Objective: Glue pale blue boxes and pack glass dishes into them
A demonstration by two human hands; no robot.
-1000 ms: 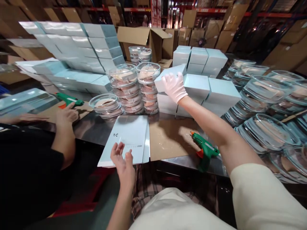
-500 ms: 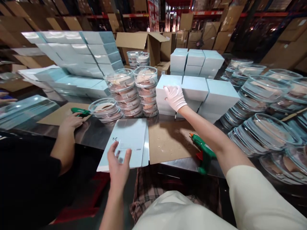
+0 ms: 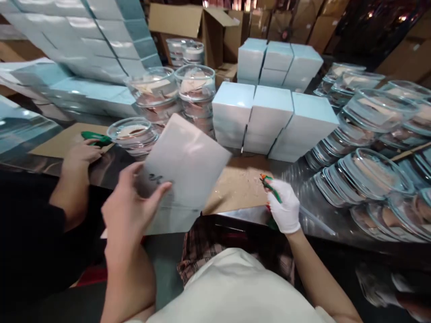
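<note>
My bare left hand (image 3: 129, 208) grips a flat white folded card (image 3: 191, 161) by its near left edge, thumb on top. The card is raised and tilted, with a black handwritten mark near my thumb. Below it, more flat white cards (image 3: 175, 224) lie at the table's front edge, mostly hidden. In a white glove, my right hand (image 3: 285, 208) is closed round a green hot glue gun (image 3: 273, 192). Its orange nozzle points up and left over a brown cardboard sheet (image 3: 232, 193) marked with glue.
White boxes (image 3: 269, 105) stand in stacks behind the cardboard. Stacked round clear containers (image 3: 377, 168) fill the right; others (image 3: 131, 132) stand left of centre. At the left, a co-worker's hand (image 3: 82, 154) is on another green tool (image 3: 96, 138). An open carton (image 3: 175, 20) stands behind.
My left hand has lifted and tilted a card from the pile. My right hand has left the white boxes, come back toward me and closed on the glue gun. The view has tilted down.
</note>
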